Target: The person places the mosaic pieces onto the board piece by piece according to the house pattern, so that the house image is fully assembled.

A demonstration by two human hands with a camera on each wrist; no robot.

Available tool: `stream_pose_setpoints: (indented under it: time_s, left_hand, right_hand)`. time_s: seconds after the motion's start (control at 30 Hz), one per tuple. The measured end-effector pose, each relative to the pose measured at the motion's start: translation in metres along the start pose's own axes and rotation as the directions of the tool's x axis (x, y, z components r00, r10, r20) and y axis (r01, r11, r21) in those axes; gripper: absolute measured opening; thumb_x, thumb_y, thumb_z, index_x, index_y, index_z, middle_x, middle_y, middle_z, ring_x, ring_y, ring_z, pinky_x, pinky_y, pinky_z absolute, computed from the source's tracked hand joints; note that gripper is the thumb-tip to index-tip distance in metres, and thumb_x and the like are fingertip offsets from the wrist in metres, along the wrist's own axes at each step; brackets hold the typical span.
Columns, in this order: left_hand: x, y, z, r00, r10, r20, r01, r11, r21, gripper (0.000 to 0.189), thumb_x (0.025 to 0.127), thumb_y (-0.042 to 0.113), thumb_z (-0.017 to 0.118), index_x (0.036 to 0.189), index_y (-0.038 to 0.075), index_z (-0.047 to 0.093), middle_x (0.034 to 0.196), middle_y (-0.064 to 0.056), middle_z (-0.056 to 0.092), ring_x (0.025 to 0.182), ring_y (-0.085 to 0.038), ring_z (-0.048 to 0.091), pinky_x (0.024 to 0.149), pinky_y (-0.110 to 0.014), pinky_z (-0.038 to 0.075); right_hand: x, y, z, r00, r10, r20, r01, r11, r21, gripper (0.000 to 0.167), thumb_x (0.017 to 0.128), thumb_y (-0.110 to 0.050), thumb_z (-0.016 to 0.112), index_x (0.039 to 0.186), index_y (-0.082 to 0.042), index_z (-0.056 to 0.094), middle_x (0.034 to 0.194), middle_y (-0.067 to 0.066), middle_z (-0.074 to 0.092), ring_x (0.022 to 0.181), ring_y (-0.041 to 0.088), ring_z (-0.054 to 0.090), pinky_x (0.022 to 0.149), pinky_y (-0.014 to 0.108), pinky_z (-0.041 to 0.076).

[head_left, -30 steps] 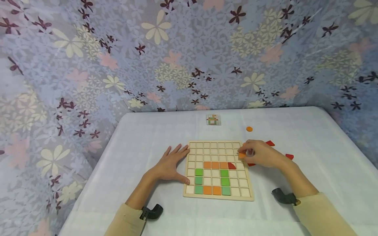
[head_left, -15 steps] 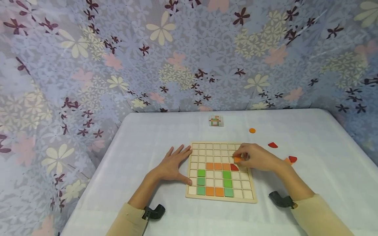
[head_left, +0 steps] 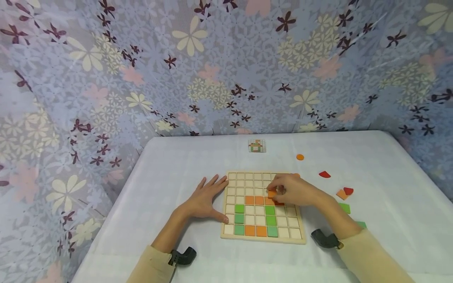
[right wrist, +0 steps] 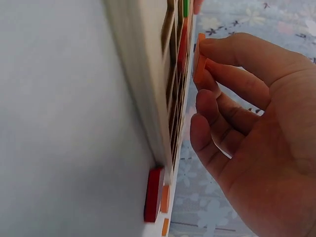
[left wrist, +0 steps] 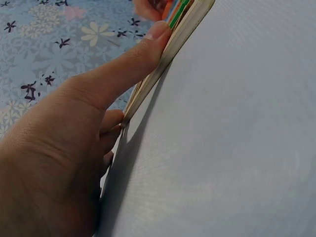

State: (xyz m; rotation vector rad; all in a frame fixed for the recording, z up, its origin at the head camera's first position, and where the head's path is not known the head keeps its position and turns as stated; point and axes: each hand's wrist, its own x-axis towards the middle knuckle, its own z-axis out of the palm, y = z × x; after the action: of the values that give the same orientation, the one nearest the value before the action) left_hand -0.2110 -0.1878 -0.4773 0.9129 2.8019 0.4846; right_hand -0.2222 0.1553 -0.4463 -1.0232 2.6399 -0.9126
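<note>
A square wooden grid board (head_left: 262, 240) lies on the white table, with orange, light green and darker green square tiles set in some of its cells. My left hand (head_left: 203, 202) rests along the board's left side, fingers spread, with the thumb on the rim in the left wrist view. Over the board, my right hand (head_left: 299, 190) pinches a square orange tile (right wrist: 199, 59) between thumb and fingertips. It is held just above the row of orange tiles (head_left: 259, 200). A red quarter-round piece (head_left: 279, 203) in that row is partly hidden by the right hand.
Near the back edge lies a small pattern card (head_left: 256, 146). Right of the board are an orange disc (head_left: 300, 157), red pieces (head_left: 324, 174), an orange tile (head_left: 341, 194) and green pieces (head_left: 344, 208), some partly behind the right forearm. A floral curtain (head_left: 212, 78) hangs behind the table.
My right hand has moved left from the board's right edge to over its middle, carrying the orange tile. The left hand stays in place at the board's side.
</note>
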Motion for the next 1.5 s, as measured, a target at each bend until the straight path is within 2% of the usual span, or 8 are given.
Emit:
stream_pose_setpoints:
  time_s: [0.17,0.4,0.77,1.0,1.5]
  left_hand:
    - [-0.001,0.0,0.001,1.0,-0.002,0.007,0.002,1.0,-0.007,0.128,0.054,0.086,0.065,0.155,0.02,0.022,0.16,0.007,0.012,0.146,-0.018,0.002,0.114,-0.048,-0.003]
    - [0.0,0.0,0.0,1.0,-0.003,-0.001,0.003,1.0,0.005,0.128,0.053,0.086,0.064,0.155,0.02,0.023,0.16,0.008,0.013,0.146,-0.018,0.002,0.115,-0.049,-0.002]
    - [0.001,0.0,-0.001,1.0,-0.011,0.009,0.011,1.0,0.02,0.128,0.054,0.084,0.066,0.155,0.02,0.022,0.16,0.008,0.012,0.146,-0.017,0.002,0.115,-0.048,-0.003]
    - [0.0,0.001,-0.001,1.0,-0.016,0.02,0.016,1.0,0.021,0.127,0.054,0.085,0.066,0.155,0.021,0.021,0.16,0.008,0.012,0.146,-0.017,0.001,0.115,-0.048,-0.003]
    - [0.001,-0.002,-0.002,1.0,-0.005,0.023,0.005,1.0,0.017,0.127,0.054,0.086,0.064,0.155,0.022,0.02,0.16,0.009,0.011,0.146,-0.018,0.001,0.115,-0.047,-0.003]
  right_hand:
    - [0.005,-0.007,0.005,0.999,-0.019,0.026,0.02,1.0,-0.014,0.022,0.085,-0.016,0.072,0.107,-0.015,0.073,0.091,-0.006,0.059,0.076,0.015,0.051,0.066,0.027,0.045]
    - [0.011,-0.015,0.008,0.998,-0.035,0.047,0.036,0.999,-0.035,0.024,0.086,-0.023,0.073,0.108,-0.015,0.073,0.095,-0.009,0.06,0.077,0.008,0.054,0.069,0.026,0.049]
    - [0.022,-0.026,0.008,0.998,-0.049,0.035,0.052,0.996,-0.071,0.023,0.087,-0.024,0.073,0.108,-0.015,0.074,0.092,-0.008,0.059,0.072,0.008,0.051,0.063,0.025,0.047]
    - [0.029,-0.034,0.014,0.996,-0.063,0.064,0.067,0.996,-0.06,0.024,0.087,-0.025,0.072,0.108,-0.014,0.073,0.095,-0.007,0.061,0.076,0.008,0.054,0.068,0.025,0.049]
    - [0.047,-0.046,0.023,0.991,-0.095,0.089,0.106,0.986,-0.126,0.023,0.087,-0.027,0.072,0.107,-0.015,0.074,0.09,-0.008,0.059,0.071,0.007,0.05,0.066,0.026,0.046]
